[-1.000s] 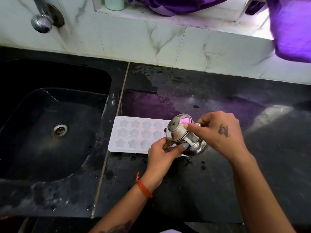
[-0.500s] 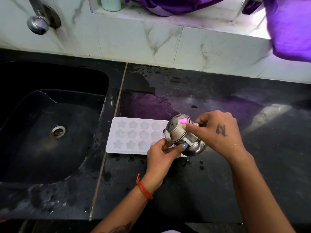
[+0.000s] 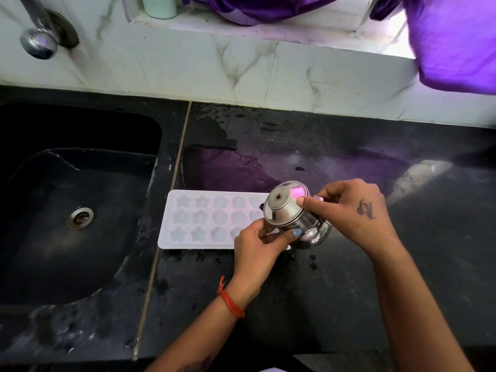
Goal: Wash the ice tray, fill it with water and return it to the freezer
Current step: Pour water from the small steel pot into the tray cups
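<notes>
White ice tray [image 3: 204, 220] with star-shaped cells flat on wet black surface [image 3: 349, 277] just right of dark sink [image 3: 67, 210], left hand [image 3: 257, 245] and right hand [image 3: 351, 210] gripping tilted steel pot [image 3: 294, 214] over tray's right end, tap [image 3: 40, 41] above sink, purple cloth [image 3: 456, 41] upper right

Dim, purple-tinted window light; wide-angle edge distortion.

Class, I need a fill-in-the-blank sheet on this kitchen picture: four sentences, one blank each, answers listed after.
1. Both hands hold a tilted steel ____ over the tray's right end.
2. The tray's moulds are shaped like ____.
3. The tray lies on the black counter, to the right of the ____.
4. An orange thread circles the ____ wrist.

Answers: pot; stars; sink; left
</notes>
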### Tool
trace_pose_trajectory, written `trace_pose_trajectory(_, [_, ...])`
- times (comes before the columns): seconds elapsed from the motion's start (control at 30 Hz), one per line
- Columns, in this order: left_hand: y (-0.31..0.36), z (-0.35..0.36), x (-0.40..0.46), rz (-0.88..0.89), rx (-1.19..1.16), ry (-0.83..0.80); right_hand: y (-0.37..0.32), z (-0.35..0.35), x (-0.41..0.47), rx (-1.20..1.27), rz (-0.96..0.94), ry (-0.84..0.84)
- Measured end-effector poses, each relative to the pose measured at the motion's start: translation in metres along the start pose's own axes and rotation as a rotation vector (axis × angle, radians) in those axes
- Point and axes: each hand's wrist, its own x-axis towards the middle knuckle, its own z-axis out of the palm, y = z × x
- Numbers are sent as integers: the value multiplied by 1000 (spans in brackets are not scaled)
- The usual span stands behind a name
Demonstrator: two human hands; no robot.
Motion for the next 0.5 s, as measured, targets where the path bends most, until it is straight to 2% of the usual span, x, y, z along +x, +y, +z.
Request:
trace_pose_trajectory(0.23, [-2, 8, -2, -84, -108, -73, 0, -2, -4, -130, -49, 39])
trace_pose_trajectory(0.5, [-4, 13, -2, -102, -155, -100, -3, -4, -4, -186, -44, 37])
